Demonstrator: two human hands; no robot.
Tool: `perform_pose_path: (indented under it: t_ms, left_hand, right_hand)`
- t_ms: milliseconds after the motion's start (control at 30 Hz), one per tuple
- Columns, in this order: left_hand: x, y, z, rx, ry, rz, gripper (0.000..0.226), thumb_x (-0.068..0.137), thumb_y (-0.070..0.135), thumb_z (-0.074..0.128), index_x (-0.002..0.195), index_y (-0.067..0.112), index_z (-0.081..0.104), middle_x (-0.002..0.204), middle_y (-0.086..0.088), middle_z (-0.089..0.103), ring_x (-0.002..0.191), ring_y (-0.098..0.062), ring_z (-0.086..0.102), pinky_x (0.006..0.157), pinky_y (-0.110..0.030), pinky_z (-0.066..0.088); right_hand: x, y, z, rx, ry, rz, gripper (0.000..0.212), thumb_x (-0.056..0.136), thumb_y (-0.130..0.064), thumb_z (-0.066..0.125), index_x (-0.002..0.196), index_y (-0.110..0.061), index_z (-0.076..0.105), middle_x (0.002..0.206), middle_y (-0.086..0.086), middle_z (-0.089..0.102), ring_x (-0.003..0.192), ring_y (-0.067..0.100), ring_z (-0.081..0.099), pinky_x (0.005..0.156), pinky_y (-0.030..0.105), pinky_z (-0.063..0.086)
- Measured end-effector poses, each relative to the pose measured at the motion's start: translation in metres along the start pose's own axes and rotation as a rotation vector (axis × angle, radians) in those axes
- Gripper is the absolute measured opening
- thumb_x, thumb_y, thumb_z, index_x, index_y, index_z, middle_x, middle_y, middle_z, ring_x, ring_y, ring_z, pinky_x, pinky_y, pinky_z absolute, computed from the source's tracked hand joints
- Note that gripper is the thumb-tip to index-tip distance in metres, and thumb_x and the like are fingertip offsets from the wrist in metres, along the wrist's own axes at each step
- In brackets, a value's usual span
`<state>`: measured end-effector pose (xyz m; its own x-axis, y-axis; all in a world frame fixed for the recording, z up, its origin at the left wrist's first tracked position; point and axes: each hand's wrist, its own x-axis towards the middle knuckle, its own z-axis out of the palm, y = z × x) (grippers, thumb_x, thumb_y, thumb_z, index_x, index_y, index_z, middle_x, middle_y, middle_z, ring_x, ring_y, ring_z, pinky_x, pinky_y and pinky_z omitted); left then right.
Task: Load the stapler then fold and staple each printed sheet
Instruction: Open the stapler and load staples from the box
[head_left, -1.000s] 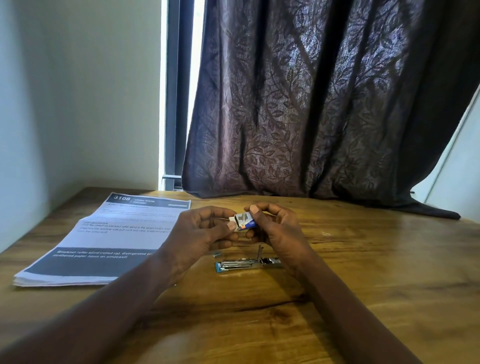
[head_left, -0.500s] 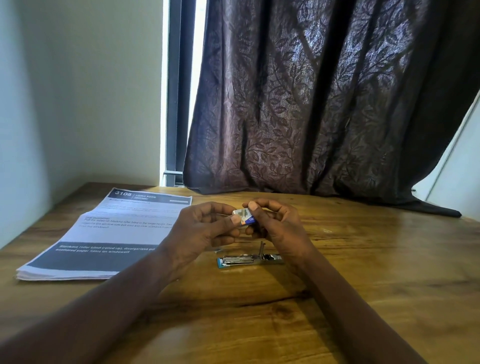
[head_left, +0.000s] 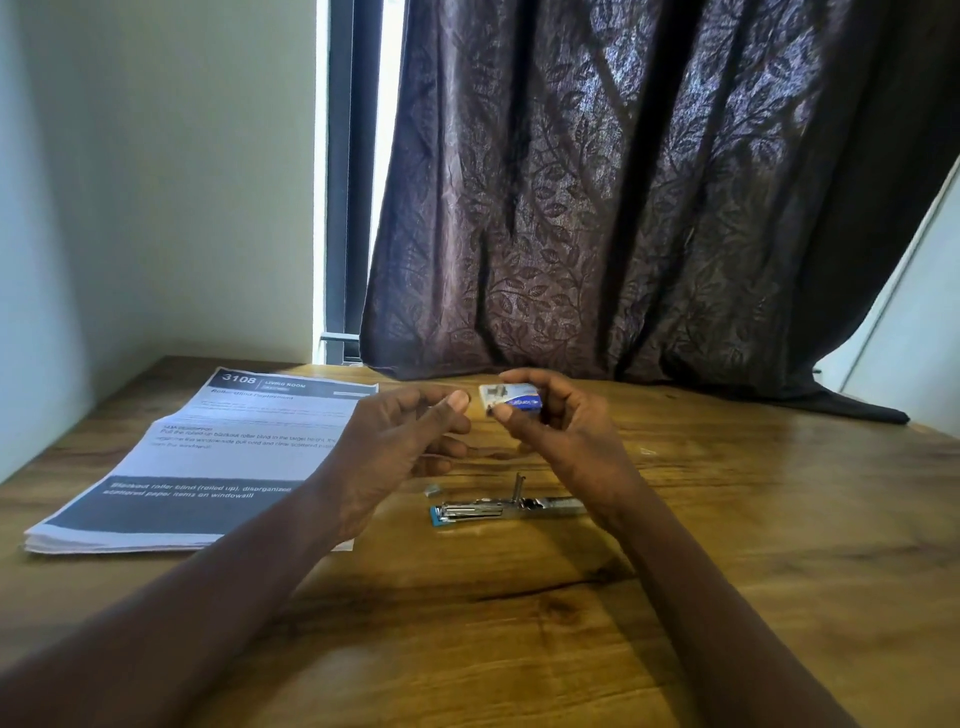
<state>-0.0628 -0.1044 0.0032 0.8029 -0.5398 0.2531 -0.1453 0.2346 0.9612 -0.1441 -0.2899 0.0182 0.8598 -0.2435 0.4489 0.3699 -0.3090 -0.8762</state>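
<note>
– Two hands up over the table (head_left: 727, 545), I see. What has the right hand (head_left: 571, 436) got?
– A small staple box (head_left: 511, 399), just above the middle of the frame. Its grip is clamped on it, thumb at the near edge and fingers curled over the far side. The box is blue and white, with its open end toward the left. There is lettering on the blue part, too blurred to read.
– And the left hand (head_left: 395, 447)?
– Just beside the box, not touching it. The fingers are loosely curled and the thumb raised. The grip is slack, with nothing visible in it.
– Where is the stapler (head_left: 498, 510)?
– On the table below the hands, at the centre of the frame. It lies swung open flat, teal end to the left, with a thin metal part standing upright at its middle. A small grey piece (head_left: 432, 489) lies just up-left of it.
– The printed sheets (head_left: 218, 467)?
– A flat, unfolded stack at the left of the frame. The header reads "3108" and "LIVING ROOM". The dark band lower down reads "Blackout roller blind (rolled up), disorganized" and "scattered paper items on windowsill". The left forearm covers its lower right corner.
– Behind them?
– A dark leaf-patterned curtain (head_left: 649, 208), its hem resting on the far side of the table.
</note>
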Motion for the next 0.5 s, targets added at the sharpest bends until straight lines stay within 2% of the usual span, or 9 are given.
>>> perform_pose_path:
  t_ms: [67, 167, 233, 300, 433, 500]
  left_hand:
    - [0.002, -0.003, -0.006, 0.208, 0.023, 0.089, 0.034, 0.083, 0.036, 0.072, 0.113, 0.019, 0.075, 0.094, -0.003, 0.079, 0.084, -0.015, 0.075, 0.069, -0.023, 0.059]
    - [0.007, -0.008, -0.022, 0.567, -0.009, 0.252, 0.022, 0.089, 0.028, 0.076, 0.111, 0.025, 0.076, 0.097, 0.008, 0.077, 0.090, -0.009, 0.072, 0.075, -0.020, 0.056]
    - [0.010, -0.011, -0.029, 0.764, -0.013, 0.297, 0.019, 0.089, 0.029, 0.077, 0.108, 0.027, 0.077, 0.098, 0.015, 0.076, 0.091, -0.004, 0.070, 0.077, -0.020, 0.055]
    - [0.011, -0.014, -0.032, 0.843, -0.019, 0.298, 0.017, 0.089, 0.030, 0.077, 0.106, 0.030, 0.077, 0.097, 0.018, 0.075, 0.091, -0.003, 0.069, 0.078, -0.022, 0.054]
    - [0.013, -0.018, -0.036, 1.006, -0.116, 0.298, 0.021, 0.090, 0.030, 0.076, 0.111, 0.031, 0.074, 0.102, 0.018, 0.072, 0.092, 0.001, 0.065, 0.075, -0.013, 0.046]
    - [0.013, -0.019, -0.037, 1.090, -0.156, 0.302, 0.028, 0.089, 0.033, 0.077, 0.117, 0.030, 0.072, 0.108, 0.015, 0.071, 0.095, -0.001, 0.063, 0.078, -0.016, 0.047]
  right_hand:
    - [0.005, 0.011, -0.009, -0.102, 0.117, 0.026, 0.029, 0.087, -0.023, 0.079, 0.114, -0.019, 0.069, 0.102, 0.005, 0.076, 0.089, 0.013, 0.070, 0.075, 0.028, 0.057]
    - [0.010, 0.033, -0.017, -0.442, 0.215, 0.047, 0.029, 0.086, -0.038, 0.078, 0.111, -0.027, 0.069, 0.105, -0.006, 0.069, 0.093, 0.011, 0.066, 0.078, 0.028, 0.056]
    - [0.012, 0.047, -0.020, -0.611, 0.177, 0.072, 0.034, 0.085, -0.048, 0.075, 0.115, -0.032, 0.069, 0.113, -0.006, 0.059, 0.103, 0.010, 0.059, 0.085, 0.032, 0.054]
    - [0.014, 0.054, -0.021, -0.681, 0.127, 0.108, 0.038, 0.086, -0.053, 0.072, 0.119, -0.035, 0.069, 0.115, -0.006, 0.054, 0.109, 0.012, 0.055, 0.094, 0.038, 0.052]
    - [0.016, 0.061, -0.021, -0.834, 0.002, 0.166, 0.042, 0.088, -0.053, 0.068, 0.127, -0.037, 0.065, 0.118, -0.004, 0.054, 0.113, 0.019, 0.053, 0.098, 0.048, 0.049]
    - [0.016, 0.063, -0.021, -0.903, -0.044, 0.183, 0.044, 0.089, -0.053, 0.067, 0.129, -0.038, 0.062, 0.124, -0.004, 0.056, 0.117, 0.020, 0.052, 0.099, 0.051, 0.048]
